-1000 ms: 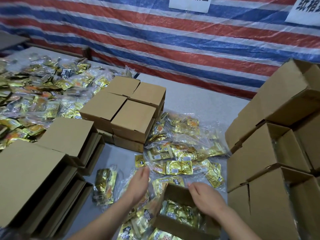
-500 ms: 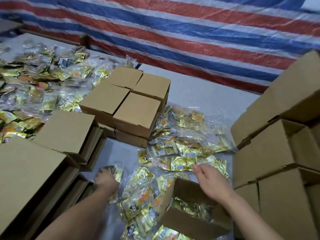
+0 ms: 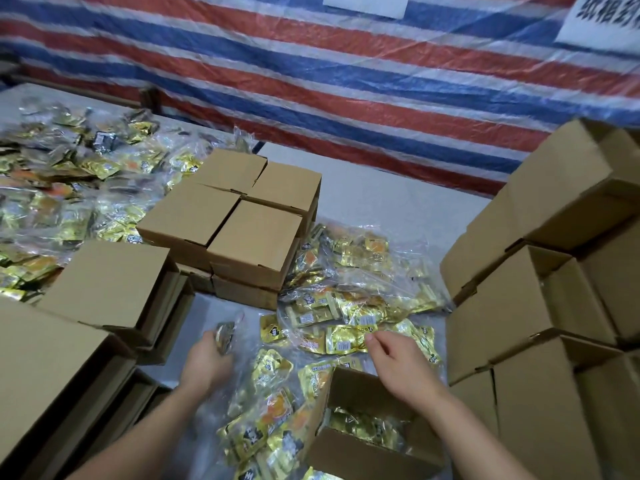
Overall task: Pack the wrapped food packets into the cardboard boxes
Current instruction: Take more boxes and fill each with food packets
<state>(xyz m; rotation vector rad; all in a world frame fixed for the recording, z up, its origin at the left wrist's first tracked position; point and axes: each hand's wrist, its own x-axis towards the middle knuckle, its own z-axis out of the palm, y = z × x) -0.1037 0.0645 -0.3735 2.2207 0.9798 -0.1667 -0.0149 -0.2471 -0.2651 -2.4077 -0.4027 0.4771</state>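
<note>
Left hand [image 3: 207, 358]: grips packet [image 3: 224, 336]. Right hand [image 3: 398, 362]: fingers relaxed, touching gold packet [image 3: 346, 339]. Open box [image 3: 367, 441]: part-filled, below right hand.

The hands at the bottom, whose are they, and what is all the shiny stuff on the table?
The hands belong to a person wearing a camera on their head, so you see what they see, looking down. The left hand grips a small wrapped packet. The right hand reaches toward a gold packet with its fingers loosely bent; whether it holds it is hard to tell. The shiny stuff is wrapped food packets spread over the grey table. In front sits an open cardboard box with packets already inside. Closed boxes are stacked behind, and more boxes are piled on the right.
</note>
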